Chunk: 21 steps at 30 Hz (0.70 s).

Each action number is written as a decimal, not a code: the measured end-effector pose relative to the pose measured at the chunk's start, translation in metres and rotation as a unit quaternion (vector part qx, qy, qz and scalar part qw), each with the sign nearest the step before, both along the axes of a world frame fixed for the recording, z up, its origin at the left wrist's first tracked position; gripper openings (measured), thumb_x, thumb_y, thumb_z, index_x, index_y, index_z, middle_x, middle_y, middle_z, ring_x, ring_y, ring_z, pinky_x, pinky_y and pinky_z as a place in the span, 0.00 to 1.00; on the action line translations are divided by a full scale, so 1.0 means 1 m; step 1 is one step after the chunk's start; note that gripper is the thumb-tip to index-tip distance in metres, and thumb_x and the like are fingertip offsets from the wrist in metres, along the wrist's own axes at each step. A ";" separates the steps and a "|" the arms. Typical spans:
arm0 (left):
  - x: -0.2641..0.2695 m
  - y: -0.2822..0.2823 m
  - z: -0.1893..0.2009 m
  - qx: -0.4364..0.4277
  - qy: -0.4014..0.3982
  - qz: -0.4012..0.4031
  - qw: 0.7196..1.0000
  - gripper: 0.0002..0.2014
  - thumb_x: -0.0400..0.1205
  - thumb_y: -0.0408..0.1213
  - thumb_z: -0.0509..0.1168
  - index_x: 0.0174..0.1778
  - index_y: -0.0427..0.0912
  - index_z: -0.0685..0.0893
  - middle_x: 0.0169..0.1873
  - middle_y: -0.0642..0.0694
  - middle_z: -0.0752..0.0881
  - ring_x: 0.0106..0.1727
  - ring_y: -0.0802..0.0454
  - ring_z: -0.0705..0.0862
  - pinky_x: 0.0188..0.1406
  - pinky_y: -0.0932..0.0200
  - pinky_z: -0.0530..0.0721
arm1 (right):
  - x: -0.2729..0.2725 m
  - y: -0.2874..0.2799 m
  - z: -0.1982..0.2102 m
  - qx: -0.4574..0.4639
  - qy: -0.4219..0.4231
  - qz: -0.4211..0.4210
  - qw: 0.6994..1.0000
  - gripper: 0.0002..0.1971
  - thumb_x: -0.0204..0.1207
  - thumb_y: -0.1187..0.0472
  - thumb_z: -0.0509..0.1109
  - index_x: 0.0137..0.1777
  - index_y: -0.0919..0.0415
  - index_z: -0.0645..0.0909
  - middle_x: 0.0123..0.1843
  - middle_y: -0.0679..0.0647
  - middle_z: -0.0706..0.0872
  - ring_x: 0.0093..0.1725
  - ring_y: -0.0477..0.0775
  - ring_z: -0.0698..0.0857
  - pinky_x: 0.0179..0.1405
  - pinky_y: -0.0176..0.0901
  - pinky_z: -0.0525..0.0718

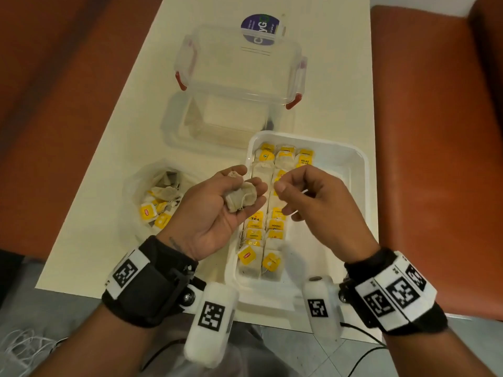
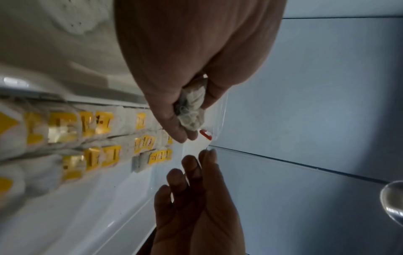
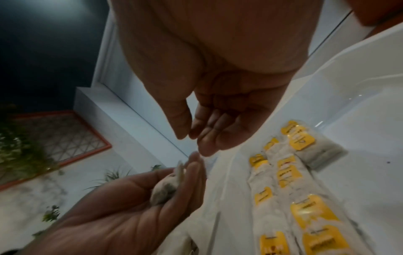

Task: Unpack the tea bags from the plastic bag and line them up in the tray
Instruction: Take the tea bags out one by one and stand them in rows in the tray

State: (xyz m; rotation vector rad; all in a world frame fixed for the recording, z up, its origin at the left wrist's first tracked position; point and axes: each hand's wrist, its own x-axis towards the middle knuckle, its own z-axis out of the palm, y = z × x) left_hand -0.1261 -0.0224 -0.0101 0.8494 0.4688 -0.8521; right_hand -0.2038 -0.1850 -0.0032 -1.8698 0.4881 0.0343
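Observation:
My left hand (image 1: 249, 182) is palm up over the tray's left rim and grips a crumpled tea bag (image 1: 241, 197), thumb on top. In the left wrist view the tea bag (image 2: 191, 110) is bunched between the fingers. My right hand (image 1: 279, 185) hovers just right of it over the white tray (image 1: 340, 159), fingers loosely curled, thumb near the index tip; the right wrist view shows nothing in this right hand (image 3: 189, 138). Tea bags with yellow tags (image 1: 275, 235) lie in rows in the tray's left part. The plastic bag (image 1: 136, 191) with several more tea bags sits at the left.
A clear box (image 1: 217, 123) stands behind the tray, its clear lid with red clips (image 1: 239, 63) leaning on it. A purple-labelled round thing (image 1: 260, 25) lies behind. Orange-brown seats (image 1: 435, 131) flank the narrow cream table (image 1: 114, 137). The tray's right half (image 1: 326, 213) holds no bags.

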 end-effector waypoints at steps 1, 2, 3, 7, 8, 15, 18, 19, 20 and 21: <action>0.000 -0.001 0.000 -0.010 0.007 0.001 1.000 0.08 0.88 0.27 0.56 0.55 0.38 0.81 0.46 0.33 0.89 0.46 0.42 0.92 0.50 0.46 0.91 | -0.003 0.004 0.003 0.002 -0.008 0.017 1.000 0.02 0.79 0.54 0.75 0.47 0.50 0.85 0.41 0.47 0.90 0.35 0.48 0.90 0.36 0.39 0.84; 0.000 -0.002 0.000 -0.020 0.011 -0.002 1.000 0.08 0.88 0.28 0.56 0.55 0.38 0.81 0.47 0.33 0.89 0.47 0.41 0.92 0.50 0.45 0.91 | -0.005 0.006 0.005 -0.001 -0.014 0.032 0.999 0.03 0.79 0.55 0.75 0.49 0.49 0.85 0.41 0.45 0.90 0.34 0.47 0.90 0.35 0.36 0.82; 0.000 -0.003 0.001 -0.025 0.010 -0.010 1.000 0.08 0.88 0.28 0.56 0.54 0.39 0.80 0.50 0.33 0.89 0.49 0.41 0.91 0.49 0.46 0.91 | -0.006 0.008 0.005 -0.008 -0.017 0.043 0.999 0.04 0.79 0.55 0.76 0.51 0.47 0.85 0.40 0.44 0.90 0.33 0.45 0.89 0.35 0.34 0.81; -0.001 -0.008 0.000 -0.041 0.008 -0.036 0.998 0.08 0.88 0.29 0.56 0.55 0.41 0.80 0.64 0.31 0.86 0.66 0.36 0.86 0.55 0.47 0.89 | -0.007 0.010 0.005 -0.025 -0.022 0.039 0.999 0.07 0.78 0.54 0.76 0.53 0.45 0.84 0.40 0.42 0.91 0.34 0.45 0.89 0.38 0.40 0.83; -0.001 -0.008 -0.001 -0.047 0.007 -0.040 0.998 0.08 0.88 0.28 0.56 0.55 0.41 0.79 0.66 0.30 0.84 0.69 0.34 0.83 0.58 0.46 0.87 | -0.007 0.010 0.004 -0.023 -0.024 0.032 0.999 0.08 0.78 0.53 0.77 0.53 0.44 0.83 0.40 0.42 0.91 0.34 0.46 0.89 0.38 0.42 0.84; -0.004 -0.011 0.001 -0.089 -0.006 -0.060 0.994 0.08 0.87 0.26 0.54 0.55 0.40 0.76 0.63 0.28 0.86 0.65 0.34 0.86 0.62 0.41 0.85 | -0.003 0.010 -0.003 0.006 -0.045 -0.009 0.999 0.08 0.77 0.61 0.77 0.51 0.46 0.86 0.33 0.42 0.90 0.33 0.41 0.87 0.36 0.36 0.81; -0.003 -0.009 0.000 -0.071 0.008 -0.045 0.996 0.07 0.86 0.27 0.57 0.51 0.40 0.79 0.63 0.29 0.86 0.62 0.34 0.87 0.60 0.36 0.86 | -0.003 0.004 -0.001 0.029 -0.056 -0.010 0.998 0.06 0.77 0.63 0.77 0.49 0.49 0.89 0.34 0.44 0.91 0.34 0.41 0.87 0.35 0.30 0.81; -0.003 -0.008 0.001 -0.060 0.014 -0.045 0.997 0.06 0.85 0.28 0.59 0.49 0.40 0.81 0.60 0.31 0.87 0.59 0.36 0.88 0.58 0.37 0.87 | -0.004 0.001 0.000 0.034 -0.062 -0.008 0.997 0.05 0.78 0.63 0.77 0.48 0.50 0.89 0.35 0.45 0.91 0.34 0.42 0.87 0.35 0.31 0.81; -0.002 -0.007 0.001 -0.051 0.019 -0.051 0.997 0.05 0.84 0.30 0.61 0.46 0.40 0.83 0.57 0.32 0.88 0.56 0.38 0.89 0.55 0.38 0.89 | -0.004 -0.001 0.001 0.036 -0.067 -0.002 0.997 0.05 0.78 0.63 0.77 0.48 0.51 0.89 0.37 0.47 0.91 0.35 0.44 0.87 0.36 0.33 0.82; -0.002 -0.006 0.002 -0.044 0.024 -0.063 0.997 0.06 0.83 0.33 0.64 0.43 0.40 0.85 0.53 0.33 0.89 0.53 0.40 0.90 0.53 0.40 0.90 | -0.004 -0.003 0.002 0.034 -0.070 0.007 0.997 0.05 0.78 0.62 0.77 0.48 0.50 0.89 0.39 0.47 0.91 0.36 0.47 0.87 0.37 0.36 0.82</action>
